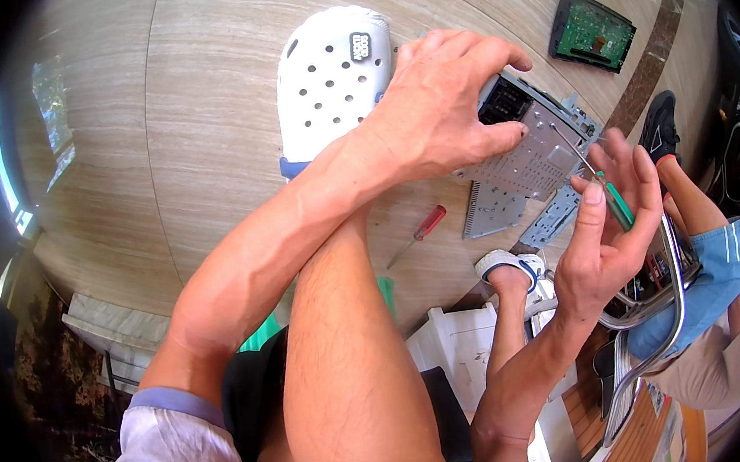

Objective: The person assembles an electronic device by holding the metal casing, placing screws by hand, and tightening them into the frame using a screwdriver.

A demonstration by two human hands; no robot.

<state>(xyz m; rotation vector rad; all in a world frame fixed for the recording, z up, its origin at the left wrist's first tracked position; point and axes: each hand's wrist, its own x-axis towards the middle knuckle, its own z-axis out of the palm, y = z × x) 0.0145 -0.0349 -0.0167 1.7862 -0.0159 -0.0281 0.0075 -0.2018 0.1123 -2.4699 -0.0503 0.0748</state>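
A grey metal device chassis with an open, dark-looking bay rests tilted on the floor. My left hand reaches across and grips it, thumb on the perforated face and index finger curved over the far edge. In my right hand is a screwdriver with a green handle, held loosely between thumb and fingers. Its thin shaft points up and left at the chassis face; whether the tip sits on a screw is too small to tell. Beneath the chassis lie a ribbed metal plate and a punched metal panel.
A red-handled screwdriver lies on the tiled floor. Farther off at the right is a black panel with a green circuit board. My white clog stands beside the chassis. Another person in blue shorts sits at the right, near a metal-framed chair.
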